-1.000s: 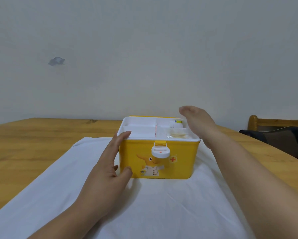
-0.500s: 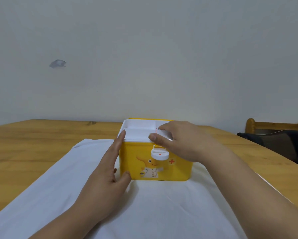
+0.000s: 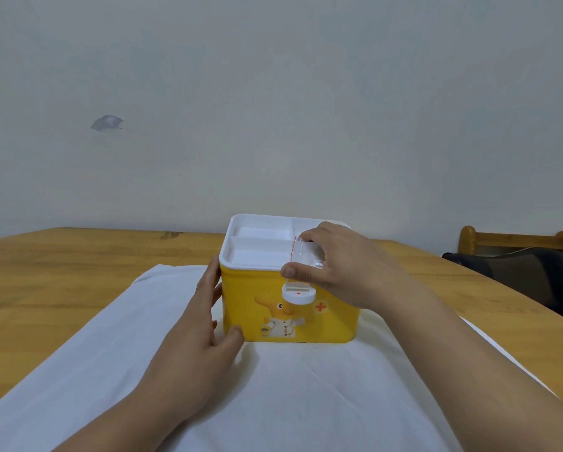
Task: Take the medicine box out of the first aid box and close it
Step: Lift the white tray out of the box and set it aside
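A yellow first aid box point(image 3: 286, 318) with a cartoon figure and a round white latch stands on a white cloth. Its top shows a white tray point(image 3: 257, 243) split into compartments, with no lid on it. My left hand point(image 3: 205, 324) presses flat against the box's left side, thumb on the front corner. My right hand point(image 3: 335, 262) is over the right front compartment, fingers pinching a small clear plastic bag point(image 3: 306, 254) with a red strip. The compartments under that hand are hidden.
The white cloth point(image 3: 273, 386) covers the middle of a wooden table point(image 3: 61, 272). A wooden chair point(image 3: 515, 243) with a dark backrest stands at the right, beyond the table edge. A plain wall is behind.
My right hand came from the box's far right edge to the right front compartment and closed on the clear bag, which is now slightly raised. My left hand stayed on the box's side.
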Demonstrator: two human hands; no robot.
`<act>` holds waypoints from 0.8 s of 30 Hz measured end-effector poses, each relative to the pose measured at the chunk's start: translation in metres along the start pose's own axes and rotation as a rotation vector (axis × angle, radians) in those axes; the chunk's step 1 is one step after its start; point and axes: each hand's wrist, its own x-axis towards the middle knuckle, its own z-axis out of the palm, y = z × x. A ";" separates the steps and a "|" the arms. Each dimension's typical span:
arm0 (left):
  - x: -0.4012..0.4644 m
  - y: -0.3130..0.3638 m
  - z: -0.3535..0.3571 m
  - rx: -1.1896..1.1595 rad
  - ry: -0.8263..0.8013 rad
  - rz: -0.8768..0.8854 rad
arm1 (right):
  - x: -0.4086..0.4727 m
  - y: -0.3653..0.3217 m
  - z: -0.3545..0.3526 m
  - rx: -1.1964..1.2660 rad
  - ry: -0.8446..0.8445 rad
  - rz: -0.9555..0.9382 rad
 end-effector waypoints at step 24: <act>0.000 -0.005 -0.001 0.035 -0.026 -0.027 | -0.019 0.004 -0.033 -0.035 0.152 0.031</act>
